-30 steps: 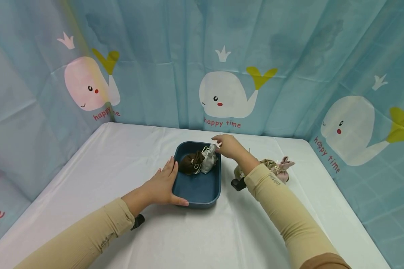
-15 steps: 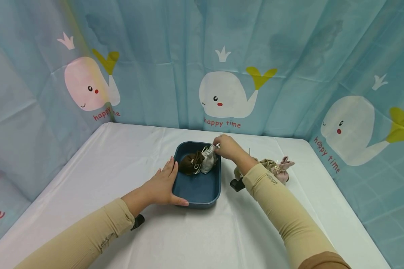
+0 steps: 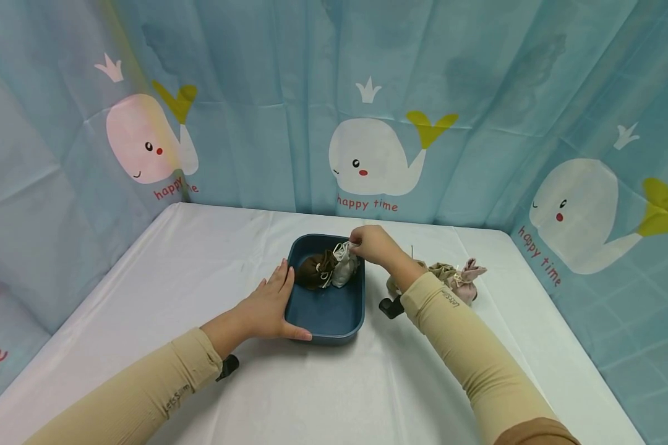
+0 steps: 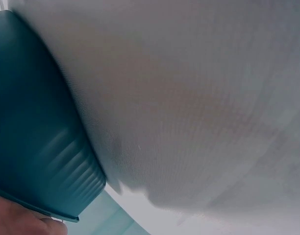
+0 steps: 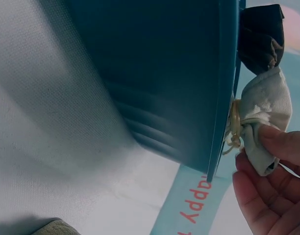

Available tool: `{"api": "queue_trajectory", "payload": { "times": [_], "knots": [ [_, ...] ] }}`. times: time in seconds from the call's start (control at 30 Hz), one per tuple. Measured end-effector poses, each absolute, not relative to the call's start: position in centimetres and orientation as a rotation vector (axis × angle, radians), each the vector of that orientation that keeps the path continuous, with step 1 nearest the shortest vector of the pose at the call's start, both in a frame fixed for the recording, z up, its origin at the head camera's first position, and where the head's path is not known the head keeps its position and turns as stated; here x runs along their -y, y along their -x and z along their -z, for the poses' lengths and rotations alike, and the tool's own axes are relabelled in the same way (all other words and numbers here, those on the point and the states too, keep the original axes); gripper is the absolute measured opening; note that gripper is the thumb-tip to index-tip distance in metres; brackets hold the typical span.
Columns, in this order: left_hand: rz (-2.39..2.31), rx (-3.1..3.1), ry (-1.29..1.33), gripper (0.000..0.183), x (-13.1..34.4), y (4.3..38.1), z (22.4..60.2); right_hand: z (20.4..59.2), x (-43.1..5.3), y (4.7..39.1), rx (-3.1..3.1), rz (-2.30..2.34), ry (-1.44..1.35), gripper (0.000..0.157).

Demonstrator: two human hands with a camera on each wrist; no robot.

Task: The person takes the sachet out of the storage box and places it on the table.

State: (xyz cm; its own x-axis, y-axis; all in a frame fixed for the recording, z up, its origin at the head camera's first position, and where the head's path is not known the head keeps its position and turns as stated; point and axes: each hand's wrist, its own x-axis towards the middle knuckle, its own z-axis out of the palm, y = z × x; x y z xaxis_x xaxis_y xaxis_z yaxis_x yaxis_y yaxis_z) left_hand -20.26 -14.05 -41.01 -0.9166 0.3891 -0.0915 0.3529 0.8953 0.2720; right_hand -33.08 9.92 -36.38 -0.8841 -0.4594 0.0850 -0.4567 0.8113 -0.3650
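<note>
A blue tub (image 3: 325,315) with rounded corners stands on the white-covered table (image 3: 289,395). Inside the tub, at its far end, sit two drawstring pouches side by side and touching: the brown drawstring pouch (image 3: 310,272) toward the tub's left wall and the gray drawstring pouch (image 3: 345,269) against its right wall. The right hand (image 3: 375,244) is over the tub's far right corner, its grip narrow, pinching the gathered top of the gray pouch between thumb and fingers; the right wrist view shows that top, with its tan cord, standing above the tub's rim. The left hand (image 3: 267,306) has a wide grip, fingers laid along the tub's left side and thumb reaching to its near left corner. To the right of the tub, on the table, a khaki pouch (image 3: 442,271) lies partly hidden by the right sleeve (image 3: 467,358), and a pink drawstring pouch (image 3: 466,287) rests just beyond it, farther from the tub. Behind the tub hangs a light-blue curtain (image 3: 245,148) printed with whales.
</note>
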Motion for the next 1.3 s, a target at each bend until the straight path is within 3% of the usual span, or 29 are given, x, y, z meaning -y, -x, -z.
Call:
{"api": "queue_trajectory", "payload": {
  "times": [0.33,1.3],
  "knots": [
    [-0.377,-2.919,-0.572,0.139,14.0,20.2,41.0,36.0,-10.2,33.1,-2.95,0.638,0.717,0.017],
    [-0.368,-2.917,-0.577,0.138,13.9,20.2,40.7,32.8,-10.4,31.5,-2.938,0.734,0.717,0.01]
  ]
}}
